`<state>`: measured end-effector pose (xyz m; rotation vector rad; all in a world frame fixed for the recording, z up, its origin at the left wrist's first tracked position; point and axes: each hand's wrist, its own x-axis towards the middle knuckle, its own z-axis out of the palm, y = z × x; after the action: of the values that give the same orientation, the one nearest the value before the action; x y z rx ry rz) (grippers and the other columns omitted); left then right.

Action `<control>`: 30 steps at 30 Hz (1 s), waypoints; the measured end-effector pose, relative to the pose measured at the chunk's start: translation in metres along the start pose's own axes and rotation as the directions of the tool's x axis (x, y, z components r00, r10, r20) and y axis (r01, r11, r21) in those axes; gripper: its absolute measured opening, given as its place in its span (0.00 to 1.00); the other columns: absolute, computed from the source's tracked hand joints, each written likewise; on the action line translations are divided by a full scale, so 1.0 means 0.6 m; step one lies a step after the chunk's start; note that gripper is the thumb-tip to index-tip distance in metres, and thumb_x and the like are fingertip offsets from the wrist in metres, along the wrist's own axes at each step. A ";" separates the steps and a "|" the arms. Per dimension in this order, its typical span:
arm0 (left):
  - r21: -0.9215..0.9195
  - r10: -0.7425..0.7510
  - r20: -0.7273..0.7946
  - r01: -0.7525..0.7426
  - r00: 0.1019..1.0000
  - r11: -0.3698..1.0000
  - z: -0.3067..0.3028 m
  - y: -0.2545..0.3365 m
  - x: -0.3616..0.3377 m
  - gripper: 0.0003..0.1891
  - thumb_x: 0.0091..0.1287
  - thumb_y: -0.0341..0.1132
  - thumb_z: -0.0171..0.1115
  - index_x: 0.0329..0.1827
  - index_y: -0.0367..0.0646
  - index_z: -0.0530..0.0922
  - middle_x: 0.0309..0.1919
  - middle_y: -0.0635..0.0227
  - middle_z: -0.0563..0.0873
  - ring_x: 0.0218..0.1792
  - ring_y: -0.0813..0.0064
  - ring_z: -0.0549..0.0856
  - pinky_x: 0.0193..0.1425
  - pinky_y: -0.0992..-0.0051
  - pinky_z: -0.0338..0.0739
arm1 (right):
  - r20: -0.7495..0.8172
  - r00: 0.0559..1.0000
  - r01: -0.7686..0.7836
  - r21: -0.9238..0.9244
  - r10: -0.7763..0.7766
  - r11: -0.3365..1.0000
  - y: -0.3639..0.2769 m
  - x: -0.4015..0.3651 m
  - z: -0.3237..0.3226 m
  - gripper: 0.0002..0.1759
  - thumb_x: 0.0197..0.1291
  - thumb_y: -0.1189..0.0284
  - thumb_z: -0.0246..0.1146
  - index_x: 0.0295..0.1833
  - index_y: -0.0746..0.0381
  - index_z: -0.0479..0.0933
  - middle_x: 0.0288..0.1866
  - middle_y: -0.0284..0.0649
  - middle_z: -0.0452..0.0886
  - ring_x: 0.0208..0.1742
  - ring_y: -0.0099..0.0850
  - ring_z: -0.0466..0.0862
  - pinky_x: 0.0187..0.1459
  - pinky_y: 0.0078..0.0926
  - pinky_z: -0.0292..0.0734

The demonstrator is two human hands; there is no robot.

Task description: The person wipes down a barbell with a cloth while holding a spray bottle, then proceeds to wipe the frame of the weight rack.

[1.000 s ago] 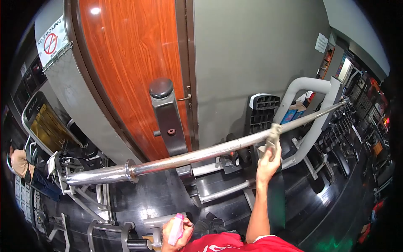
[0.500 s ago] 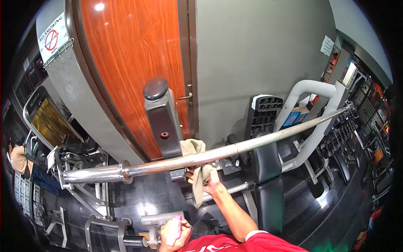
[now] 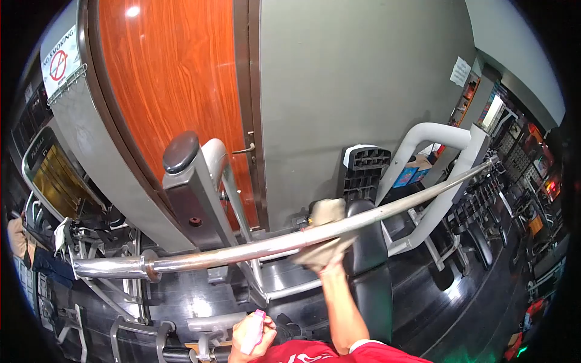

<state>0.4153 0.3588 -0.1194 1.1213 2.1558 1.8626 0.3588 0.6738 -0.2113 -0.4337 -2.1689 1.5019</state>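
Note:
A long metal barbell (image 3: 272, 245) runs across the view, its thick sleeve (image 3: 112, 268) at the left. My right hand (image 3: 333, 265) is closed on a beige cloth (image 3: 324, 253) at the bar. Part of the cloth shows above the bar and part below it; motion blurs it, and the bar hides some of the fingers. Low in the view, close to my red shirt, my left hand (image 3: 247, 337) is wrapped round what looks like a pink spray bottle (image 3: 254, 331), of which only the upper part shows.
A machine upright (image 3: 196, 193) with a dark cap stands left of centre, before a wooden door (image 3: 175, 72). A black padded bench (image 3: 370, 296) lies under the bar. A grey rack frame (image 3: 417, 187) is at the right. A person (image 3: 45, 260) is at the far left.
My right hand and the cloth have moved right along the barbell, from near the upright to over the bench. My left hand keeps its hold. The view has shifted somewhat.

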 end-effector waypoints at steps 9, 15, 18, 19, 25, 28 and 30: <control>-0.032 0.057 0.030 -0.056 0.998 0.998 0.059 0.002 0.063 0.14 0.57 0.24 0.68 0.45 0.33 0.76 0.31 0.59 0.87 0.29 0.73 0.88 0.37 0.74 0.82 | 0.519 0.851 -0.503 0.850 0.084 -0.158 -0.120 0.009 0.049 0.26 0.63 0.43 0.57 0.47 0.56 0.76 0.31 0.32 0.78 0.27 0.26 0.78 0.31 0.25 0.79; -0.094 -0.010 -0.004 0.009 1.000 0.995 0.069 -0.002 0.078 0.15 0.56 0.24 0.68 0.45 0.32 0.76 0.31 0.58 0.87 0.30 0.73 0.88 0.38 0.74 0.82 | -0.038 0.966 -0.052 0.940 0.255 0.338 -0.122 0.005 -0.093 0.20 0.61 0.52 0.65 0.27 0.54 0.69 0.14 0.22 0.59 0.12 0.21 0.60 0.15 0.21 0.55; -0.089 0.005 0.021 -0.003 1.000 0.996 0.061 0.000 0.091 0.15 0.55 0.24 0.69 0.44 0.32 0.76 0.31 0.59 0.87 0.30 0.73 0.88 0.38 0.74 0.82 | -0.045 0.971 0.018 0.993 0.235 0.119 -0.136 0.009 -0.098 0.19 0.64 0.52 0.63 0.30 0.55 0.73 0.14 0.22 0.62 0.12 0.17 0.61 0.15 0.17 0.55; -0.067 0.036 0.048 -0.033 0.998 0.997 0.059 0.002 0.098 0.15 0.55 0.24 0.69 0.44 0.32 0.76 0.31 0.59 0.87 0.30 0.73 0.88 0.39 0.74 0.83 | 0.090 0.963 -0.120 0.987 0.254 0.107 -0.147 0.011 -0.082 0.20 0.65 0.50 0.61 0.30 0.54 0.72 0.15 0.23 0.63 0.14 0.18 0.63 0.17 0.19 0.58; -0.121 0.124 0.062 -0.116 0.990 0.986 0.066 0.011 0.121 0.16 0.54 0.20 0.70 0.46 0.32 0.78 0.33 0.59 0.87 0.27 0.75 0.87 0.35 0.77 0.82 | 0.681 0.713 -0.684 0.728 0.164 -0.047 -0.132 -0.065 0.066 0.21 0.65 0.47 0.59 0.32 0.52 0.71 0.17 0.24 0.65 0.18 0.21 0.67 0.21 0.26 0.64; -0.047 0.166 0.083 -0.163 0.983 0.986 0.064 0.024 0.122 0.16 0.54 0.20 0.71 0.46 0.32 0.78 0.33 0.59 0.87 0.27 0.75 0.87 0.36 0.76 0.82 | 0.755 0.646 -0.747 0.655 0.110 -0.109 -0.132 -0.060 0.115 0.21 0.64 0.46 0.59 0.33 0.52 0.71 0.18 0.24 0.66 0.19 0.22 0.68 0.23 0.29 0.66; -0.030 0.161 0.076 -0.159 0.984 0.987 0.067 0.026 0.114 0.16 0.54 0.21 0.71 0.46 0.32 0.78 0.32 0.60 0.87 0.27 0.74 0.87 0.36 0.75 0.83 | 0.752 0.650 -0.739 0.660 0.110 -0.138 -0.135 -0.044 0.127 0.21 0.64 0.46 0.59 0.34 0.52 0.72 0.19 0.25 0.66 0.20 0.23 0.69 0.24 0.31 0.67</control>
<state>0.3928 0.4306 -0.0896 1.3753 2.0513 1.8667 0.3405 0.5718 -0.1633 -0.2946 -0.4009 3.3582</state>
